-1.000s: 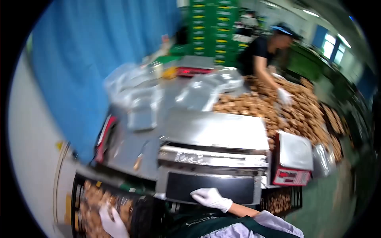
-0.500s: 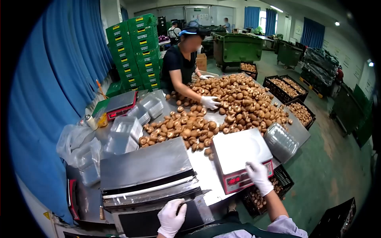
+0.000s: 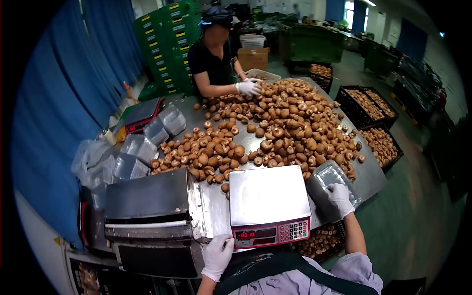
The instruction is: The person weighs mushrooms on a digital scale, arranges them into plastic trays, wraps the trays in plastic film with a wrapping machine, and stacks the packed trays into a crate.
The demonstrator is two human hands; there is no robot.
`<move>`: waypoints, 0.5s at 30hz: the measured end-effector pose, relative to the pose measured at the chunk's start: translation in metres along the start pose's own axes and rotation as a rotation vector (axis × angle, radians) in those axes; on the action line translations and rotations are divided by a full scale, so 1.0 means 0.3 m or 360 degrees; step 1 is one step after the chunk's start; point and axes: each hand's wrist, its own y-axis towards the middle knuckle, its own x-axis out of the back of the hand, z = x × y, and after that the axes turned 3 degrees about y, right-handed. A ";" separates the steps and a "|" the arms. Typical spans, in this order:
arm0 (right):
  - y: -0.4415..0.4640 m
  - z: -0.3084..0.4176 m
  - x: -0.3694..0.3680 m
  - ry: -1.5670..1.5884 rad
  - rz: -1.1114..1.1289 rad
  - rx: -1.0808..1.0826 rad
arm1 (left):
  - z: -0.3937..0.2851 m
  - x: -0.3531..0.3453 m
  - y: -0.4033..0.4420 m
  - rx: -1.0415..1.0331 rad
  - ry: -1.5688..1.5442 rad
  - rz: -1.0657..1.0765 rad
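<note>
Two hands in white gloves show in the head view, low down at the near side of a metal table [image 3: 368, 179]. The left hand [image 3: 218, 256] is by the bottom left corner of a red and silver scale [image 3: 269, 199]; its fingers are bent, but I cannot tell if it is open or closed, or if it touches the scale. The right hand [image 3: 340, 200] has its bent fingers on some clear plastic boxes [image 3: 322, 184], just to the right of the scale; I cannot tell if it grips them. Red numbers glow on the front of the scale, and its silver top is bare. A big metal machine [image 3: 147, 196] sits to the left. Past the scale is a big heap of brown mushrooms [image 3: 295, 130]. Across the table stands another person [image 3: 211, 66] in a dark top, with white gloves [image 3: 249, 87] at the edge of the heap. Tall green crates [image 3: 167, 49] are piled up behind, and black crates [image 3: 366, 110] full of mushrooms stand on the floor at the right.
</note>
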 end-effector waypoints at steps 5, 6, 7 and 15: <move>0.022 -0.017 0.049 0.0373 0.0136 -0.0047 | 0.039 -0.032 0.024 0.0150 -0.0047 -0.0156; 0.024 -0.018 0.049 0.0374 0.0158 -0.0025 | 0.055 -0.047 0.036 0.0178 -0.0123 -0.0150; 0.027 -0.027 0.048 0.0465 0.0230 -0.0136 | 0.073 -0.068 0.048 0.0207 -0.0204 -0.0144; 0.031 -0.099 -0.001 0.0947 0.0159 -0.0171 | 0.212 -0.265 0.275 0.1304 -0.1762 -0.0076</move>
